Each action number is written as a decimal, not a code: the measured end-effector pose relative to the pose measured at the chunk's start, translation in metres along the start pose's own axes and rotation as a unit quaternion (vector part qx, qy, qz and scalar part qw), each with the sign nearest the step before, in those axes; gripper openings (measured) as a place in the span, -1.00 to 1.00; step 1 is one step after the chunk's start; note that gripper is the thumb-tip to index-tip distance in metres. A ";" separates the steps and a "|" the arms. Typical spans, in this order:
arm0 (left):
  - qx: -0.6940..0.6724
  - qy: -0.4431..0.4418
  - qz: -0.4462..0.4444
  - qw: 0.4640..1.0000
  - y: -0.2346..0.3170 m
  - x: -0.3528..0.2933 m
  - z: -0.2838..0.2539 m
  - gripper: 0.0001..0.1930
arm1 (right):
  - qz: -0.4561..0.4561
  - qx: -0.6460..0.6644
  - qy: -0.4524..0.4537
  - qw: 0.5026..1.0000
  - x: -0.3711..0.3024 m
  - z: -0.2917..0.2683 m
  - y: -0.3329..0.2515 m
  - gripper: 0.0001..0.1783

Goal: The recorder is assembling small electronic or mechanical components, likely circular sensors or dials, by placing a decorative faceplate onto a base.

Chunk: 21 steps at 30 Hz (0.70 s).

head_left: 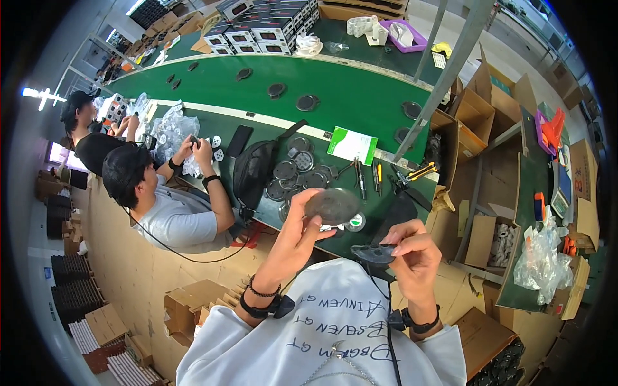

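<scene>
My left hand (291, 241) is closed on a round dark disc (333, 206), raised over the near edge of the green bench, thumb and fingers at its rim. My right hand (415, 254) pinches a dark, shallow cup-like piece (373, 254) in front of my chest; its exact kind is not clear. Beyond my left hand lies a pile of similar round dark discs (298, 161). A small white round part (355, 222) with a green mark shows beside the held disc.
Pliers (348, 168), pens (376, 178) and a yellow cutter (421, 172) lie near a green-and-white packet (352, 145). A black bag (256, 168) sits left of the pile. More discs (308, 103) rest on the green belt. Two people work at left; cardboard boxes (473, 119) stand right.
</scene>
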<state>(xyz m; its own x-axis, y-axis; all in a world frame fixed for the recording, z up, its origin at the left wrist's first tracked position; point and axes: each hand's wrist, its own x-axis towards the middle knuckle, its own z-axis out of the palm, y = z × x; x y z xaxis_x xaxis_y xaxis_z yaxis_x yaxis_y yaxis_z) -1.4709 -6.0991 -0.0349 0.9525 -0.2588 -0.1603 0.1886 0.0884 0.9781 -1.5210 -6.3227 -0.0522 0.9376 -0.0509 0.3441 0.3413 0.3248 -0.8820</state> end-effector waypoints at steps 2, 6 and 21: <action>0.054 -0.014 0.033 0.998 0.001 -0.001 -0.002 -0.55 | -0.003 -0.021 -0.007 1.000 0.002 0.000 0.000 -0.73; 0.141 -0.013 0.089 0.986 0.000 -0.009 -0.008 -0.52 | -0.048 -0.140 -0.023 0.989 0.007 0.003 -0.007 -0.73; 0.166 -0.015 0.283 0.945 -0.003 -0.015 -0.009 -0.74 | -0.052 -0.193 0.003 0.980 0.004 0.011 -0.017 -0.73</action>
<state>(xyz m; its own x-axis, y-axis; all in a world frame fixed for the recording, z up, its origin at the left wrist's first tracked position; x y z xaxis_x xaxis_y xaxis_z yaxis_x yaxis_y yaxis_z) -1.4834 -6.0872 -0.0371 0.8701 -0.2888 0.3995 -0.4388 -0.0847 0.8946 -1.5239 -6.3179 -0.0327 0.8967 -0.0699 0.4370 0.4333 -0.0627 -0.8991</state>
